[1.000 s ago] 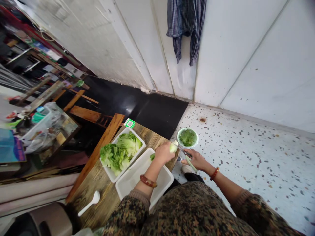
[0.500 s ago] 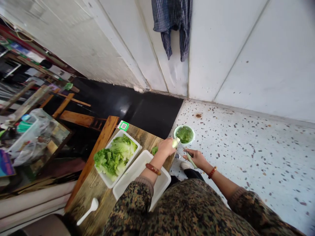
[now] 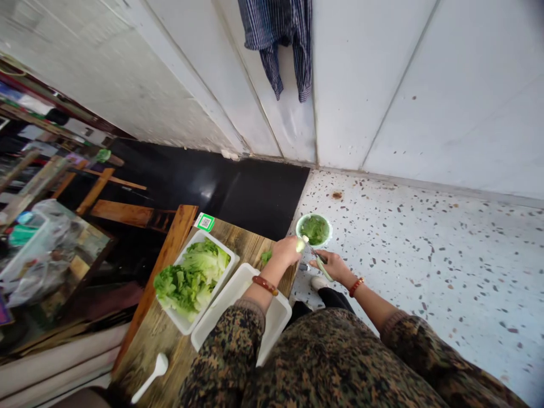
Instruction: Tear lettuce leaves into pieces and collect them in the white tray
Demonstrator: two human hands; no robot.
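My left hand (image 3: 287, 250) is closed around a pale lettuce base (image 3: 300, 245), whose whitish end sticks out toward the right. In my right hand (image 3: 337, 267) is a knife (image 3: 313, 251); its thin blade meets or nearly meets the lettuce end, and a pale green handle part shows below the fingers. Just beyond both hands, a light green basin (image 3: 329, 231) with green leaves in it stands on the floor. A white tub (image 3: 221, 310) lies under my left forearm. Beside it, another white tub (image 3: 233, 262) is heaped with lettuce leaves (image 3: 195, 277).
The wooden table (image 3: 147, 348) carries a white spoon (image 3: 159, 368), a green QR-code card (image 3: 205, 222) and a bit of green leaf (image 3: 266, 256) near its edge. Striped clothing (image 3: 276, 34) hangs on the wall. Bags and a plastic bin (image 3: 25, 243) are at left.
The whole view has shifted slightly, so most things sit a little further left. Both hands keep nearly the same hold, with the knife still at the lettuce end.
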